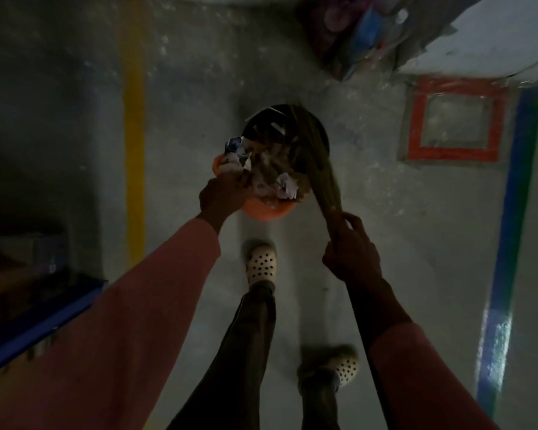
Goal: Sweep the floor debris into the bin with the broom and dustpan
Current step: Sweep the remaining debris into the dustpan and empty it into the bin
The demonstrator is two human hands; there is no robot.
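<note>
My left hand [222,195] grips the orange dustpan [266,211], which is tipped toward the dark round bin [284,127] on the floor ahead. Crumpled paper and dusty debris [272,178] lie heaped on the pan and over the bin's near rim. My right hand [351,248] is closed around the neck of a straw broom [316,159]. Its bristles reach up and left across the debris into the bin's mouth. The bin's inside is dark, with a few white scraps showing.
A yellow stripe [134,150] runs along the floor at left and a blue-green stripe [510,231] at right. A red-taped square [455,119] lies right of the bin. A blue-edged shelf [41,318] stands at lower left, clutter [357,35] at the top. My feet in white clogs [261,263] stand below the pan.
</note>
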